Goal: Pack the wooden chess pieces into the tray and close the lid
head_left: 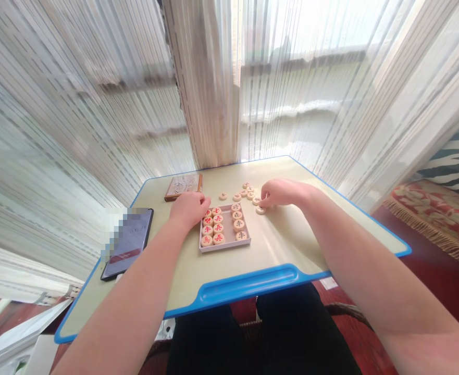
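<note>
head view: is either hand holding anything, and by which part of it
Cannot tell: the right hand is at two pieces, the left hand at the far left corner of the box, but no grip shows clearly.

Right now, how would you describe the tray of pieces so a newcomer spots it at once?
Find the pale table with the blue edge. Near its middle, beside the left hand, sits a shallow, open tray. Unlike the patterned box beyond it, it holds red-marked pieces on the left and dark-marked pieces down the right.
</note>
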`<state>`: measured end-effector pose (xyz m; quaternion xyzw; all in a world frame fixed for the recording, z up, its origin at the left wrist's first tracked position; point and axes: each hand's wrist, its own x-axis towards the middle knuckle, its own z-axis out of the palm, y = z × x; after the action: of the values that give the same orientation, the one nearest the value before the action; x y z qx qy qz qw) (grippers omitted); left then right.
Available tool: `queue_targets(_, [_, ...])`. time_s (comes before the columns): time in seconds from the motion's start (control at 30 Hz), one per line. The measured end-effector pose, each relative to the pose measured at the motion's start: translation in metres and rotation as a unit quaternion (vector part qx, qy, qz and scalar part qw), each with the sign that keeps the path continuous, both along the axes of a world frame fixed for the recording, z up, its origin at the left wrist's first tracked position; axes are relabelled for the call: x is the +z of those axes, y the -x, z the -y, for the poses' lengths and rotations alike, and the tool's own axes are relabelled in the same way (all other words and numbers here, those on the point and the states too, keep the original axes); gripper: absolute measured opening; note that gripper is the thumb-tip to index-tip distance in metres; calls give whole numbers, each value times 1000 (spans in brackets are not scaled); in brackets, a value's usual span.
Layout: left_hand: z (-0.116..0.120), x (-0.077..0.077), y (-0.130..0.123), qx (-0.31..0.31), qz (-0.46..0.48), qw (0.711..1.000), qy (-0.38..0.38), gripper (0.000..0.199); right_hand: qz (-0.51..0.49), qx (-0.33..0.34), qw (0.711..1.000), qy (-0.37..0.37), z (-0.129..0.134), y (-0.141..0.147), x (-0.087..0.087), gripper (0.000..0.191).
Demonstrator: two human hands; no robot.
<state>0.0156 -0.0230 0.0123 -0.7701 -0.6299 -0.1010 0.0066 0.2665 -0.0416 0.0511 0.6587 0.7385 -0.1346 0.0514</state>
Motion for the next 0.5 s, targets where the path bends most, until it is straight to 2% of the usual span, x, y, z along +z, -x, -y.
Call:
queue_targets(0.23, [0, 1, 0, -4, -13, 1000, -1, 43, -38, -2, 999, 18, 1, -2, 3, 19])
queue_targets(0.37, [0, 1, 0, -4, -13, 1000, 0, 44, -129, -14, 991, 15, 0, -2, 4, 21])
queue_targets(0.5, [-1, 0, 0, -8, -11, 1000, -5, 43, -236, -28, 971, 8, -1, 4, 2, 18])
